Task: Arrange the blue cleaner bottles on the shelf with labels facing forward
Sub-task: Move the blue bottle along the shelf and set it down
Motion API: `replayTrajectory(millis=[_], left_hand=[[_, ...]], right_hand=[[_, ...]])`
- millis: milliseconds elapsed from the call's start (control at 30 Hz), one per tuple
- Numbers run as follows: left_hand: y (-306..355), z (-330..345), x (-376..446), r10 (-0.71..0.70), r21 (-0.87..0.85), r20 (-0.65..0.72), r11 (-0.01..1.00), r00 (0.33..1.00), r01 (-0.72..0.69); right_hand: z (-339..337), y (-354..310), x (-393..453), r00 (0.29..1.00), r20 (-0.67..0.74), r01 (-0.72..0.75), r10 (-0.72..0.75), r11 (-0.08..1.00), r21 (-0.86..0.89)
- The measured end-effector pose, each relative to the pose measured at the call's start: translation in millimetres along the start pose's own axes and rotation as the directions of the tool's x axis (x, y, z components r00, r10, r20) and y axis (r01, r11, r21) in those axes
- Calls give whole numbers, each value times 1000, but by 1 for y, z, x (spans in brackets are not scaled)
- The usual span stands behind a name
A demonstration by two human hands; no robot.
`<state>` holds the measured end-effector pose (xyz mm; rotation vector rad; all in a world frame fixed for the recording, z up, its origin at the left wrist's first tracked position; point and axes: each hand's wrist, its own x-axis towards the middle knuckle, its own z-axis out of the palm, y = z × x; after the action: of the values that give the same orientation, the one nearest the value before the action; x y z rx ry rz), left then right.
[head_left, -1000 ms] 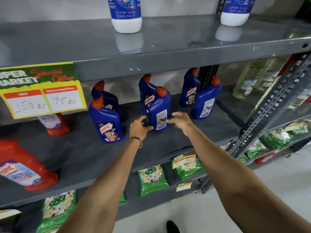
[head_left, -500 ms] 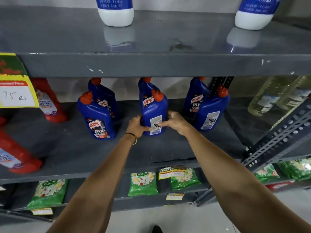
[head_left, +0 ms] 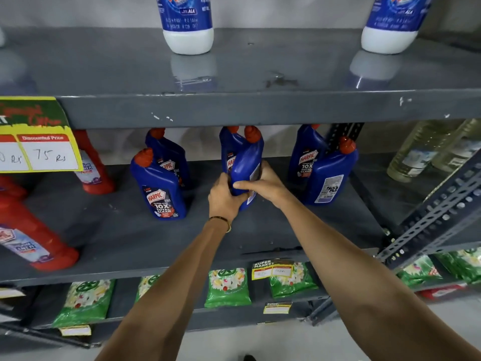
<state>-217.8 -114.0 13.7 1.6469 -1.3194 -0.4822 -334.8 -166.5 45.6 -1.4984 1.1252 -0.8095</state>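
Note:
Several blue cleaner bottles with red caps stand in pairs on the grey middle shelf (head_left: pixel 260 238). My left hand (head_left: pixel 225 198) and my right hand (head_left: pixel 265 185) both grip the front middle bottle (head_left: pixel 246 162), which is turned partway so its narrow side faces me and its back label points right. Behind it stands another blue bottle (head_left: pixel 227 149). The front left bottle (head_left: pixel 158 188) shows its front label, with one more (head_left: pixel 169 155) behind. At the right, the front bottle (head_left: pixel 329 175) shows its back label; the rear one (head_left: pixel 305 157) shows its front.
Red cleaner bottles (head_left: pixel 31 246) stand and lie at the shelf's left, below a yellow price sign (head_left: pixel 39 149). White-and-blue bottles (head_left: pixel 187 24) sit on the top shelf. A slotted metal upright (head_left: pixel 440 212) crosses at the right, with clear bottles (head_left: pixel 421 152) behind. Green packets (head_left: pixel 227 287) fill the lower shelf.
Both hands have closed tighter on the front middle bottle and turned it; its back label, facing me before, now points right. The view has moved closer.

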Motion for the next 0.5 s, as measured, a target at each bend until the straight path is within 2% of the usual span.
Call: replayTrajectory(millis=[67, 133, 200, 233, 300, 400, 500], left_hand=[[1, -2, 1, 24, 17, 31, 1000, 999, -25], [-4, -14, 9, -7, -114, 206, 993, 979, 31], [-11, -29, 21, -74, -249, 464, 946, 883, 210], [-13, -36, 26, -102, -255, 553, 924, 827, 285], [-17, -42, 30, -109, -222, 673, 914, 732, 340], [-13, -39, 29, -20, -241, 798, 905, 602, 350], [-4, -37, 28, 22, -266, 838, 889, 546, 373]], right_hand=[[1, 1, 0, 998, -57, 12, -11, 1000, 18], [-6, 1, -2, 999, -44, 17, -17, 1000, 3], [-16, 1, -4, 999, 35, 20, -21, 999, 29], [-21, 0, -5, 995, 94, 17, -23, 998, 64], [-27, -2, -7, 974, 224, 2, -33, 990, 139], [-33, -7, -8, 935, 351, -21, -50, 980, 197], [-36, -9, -7, 914, 402, -34, -62, 973, 227]])
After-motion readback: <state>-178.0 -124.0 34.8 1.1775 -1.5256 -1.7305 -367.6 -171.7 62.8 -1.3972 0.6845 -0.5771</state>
